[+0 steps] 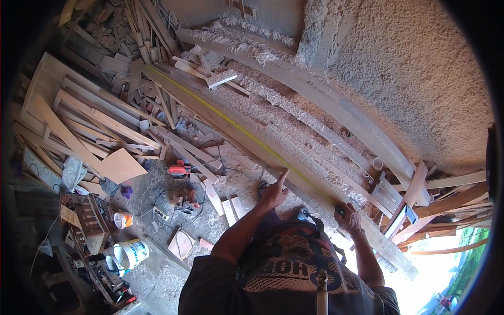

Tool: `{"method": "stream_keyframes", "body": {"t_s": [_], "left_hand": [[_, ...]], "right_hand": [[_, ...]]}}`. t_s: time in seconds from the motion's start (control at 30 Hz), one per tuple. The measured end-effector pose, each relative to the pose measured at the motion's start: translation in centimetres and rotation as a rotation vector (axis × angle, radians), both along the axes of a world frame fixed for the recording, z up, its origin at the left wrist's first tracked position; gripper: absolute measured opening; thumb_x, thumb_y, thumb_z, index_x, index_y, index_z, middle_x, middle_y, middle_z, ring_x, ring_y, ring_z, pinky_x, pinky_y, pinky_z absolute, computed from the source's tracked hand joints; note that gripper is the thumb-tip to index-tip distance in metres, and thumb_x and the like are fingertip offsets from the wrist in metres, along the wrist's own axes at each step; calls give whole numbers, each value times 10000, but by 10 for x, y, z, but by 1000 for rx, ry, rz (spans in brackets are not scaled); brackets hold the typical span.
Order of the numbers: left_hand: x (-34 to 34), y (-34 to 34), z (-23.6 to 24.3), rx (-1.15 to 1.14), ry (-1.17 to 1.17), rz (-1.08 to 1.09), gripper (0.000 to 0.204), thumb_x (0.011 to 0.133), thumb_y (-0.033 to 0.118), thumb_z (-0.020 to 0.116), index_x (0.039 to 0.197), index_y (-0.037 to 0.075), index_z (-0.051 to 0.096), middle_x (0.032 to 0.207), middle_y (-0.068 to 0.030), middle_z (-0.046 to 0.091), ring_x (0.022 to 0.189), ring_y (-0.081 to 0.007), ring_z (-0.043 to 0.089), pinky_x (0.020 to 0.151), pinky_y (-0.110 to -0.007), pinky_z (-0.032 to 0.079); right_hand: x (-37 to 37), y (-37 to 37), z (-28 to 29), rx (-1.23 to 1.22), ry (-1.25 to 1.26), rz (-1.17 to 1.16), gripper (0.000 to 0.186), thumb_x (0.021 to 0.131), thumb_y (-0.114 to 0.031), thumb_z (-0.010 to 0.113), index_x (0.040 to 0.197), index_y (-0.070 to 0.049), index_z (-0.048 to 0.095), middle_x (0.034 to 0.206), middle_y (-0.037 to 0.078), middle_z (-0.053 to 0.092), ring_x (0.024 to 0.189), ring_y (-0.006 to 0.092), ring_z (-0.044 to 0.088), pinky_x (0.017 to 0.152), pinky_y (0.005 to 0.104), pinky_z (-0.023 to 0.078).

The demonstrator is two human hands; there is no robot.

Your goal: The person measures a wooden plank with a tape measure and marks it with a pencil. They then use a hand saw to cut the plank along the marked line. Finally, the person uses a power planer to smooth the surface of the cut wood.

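Note:
A long wooden board runs diagonally from upper left toward lower right, with a yellow tape measure blade stretched along it. My left hand is at the board's near edge, index finger extended onto the wood and other fingers curled; I see nothing held in it. My right hand grips a small dark tape measure case at the blade's right end, on the board.
Stacked offcuts and frames fill the left. A red power tool, cables, white buckets and a crate lie below. Beams covered in shavings run beyond the board. Planks pile at right, beside a bright opening.

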State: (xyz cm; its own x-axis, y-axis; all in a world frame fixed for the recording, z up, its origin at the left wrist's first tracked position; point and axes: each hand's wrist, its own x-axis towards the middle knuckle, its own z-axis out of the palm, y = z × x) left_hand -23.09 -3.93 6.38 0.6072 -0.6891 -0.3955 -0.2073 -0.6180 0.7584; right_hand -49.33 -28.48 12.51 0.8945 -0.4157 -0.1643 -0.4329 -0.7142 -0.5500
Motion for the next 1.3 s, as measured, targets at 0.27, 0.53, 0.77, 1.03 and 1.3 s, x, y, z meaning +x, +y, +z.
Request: {"method": "stream_keyframes", "body": {"t_s": [0.27,0.53,0.77,1.03,1.3], "left_hand": [[6,-27,-5,-431,662,793,482,1008,477,586,1289,87,546,940,-61,694,685,-125,614,568,-276,542],[49,-23,-9,-973,737,1131,323,1014,404,588,1087,102,498,818,-46,526,663,-199,543,581,-352,484],[21,-14,7,-904,668,815,530,897,556,710,1140,124,523,961,-71,601,871,-233,590,804,-381,518],[-4,-14,-18,-674,655,1,301,1023,339,480,1084,62,583,1033,-123,659,917,-222,637,835,-322,517],[32,10,-33,-488,1212,555,423,985,458,541,1049,50,631,954,-121,638,875,-252,612,822,-398,527]], "right_hand": [[25,31,14,165,-56,91,334,855,-314,681,1146,-155,644,957,132,670,881,366,683,763,463,555],[57,50,23,303,-9,159,422,924,-447,630,1218,-145,623,1034,150,677,988,364,676,821,468,551],[98,65,27,431,51,114,710,924,-623,577,1396,-109,444,1200,220,650,1084,414,648,895,504,513],[139,95,3,426,-221,124,617,928,-611,573,1208,-62,609,1154,226,658,1057,415,651,899,526,515],[94,17,-66,-83,8,-43,547,901,-568,628,1140,-83,707,1130,195,649,1096,364,628,894,499,518]]}}
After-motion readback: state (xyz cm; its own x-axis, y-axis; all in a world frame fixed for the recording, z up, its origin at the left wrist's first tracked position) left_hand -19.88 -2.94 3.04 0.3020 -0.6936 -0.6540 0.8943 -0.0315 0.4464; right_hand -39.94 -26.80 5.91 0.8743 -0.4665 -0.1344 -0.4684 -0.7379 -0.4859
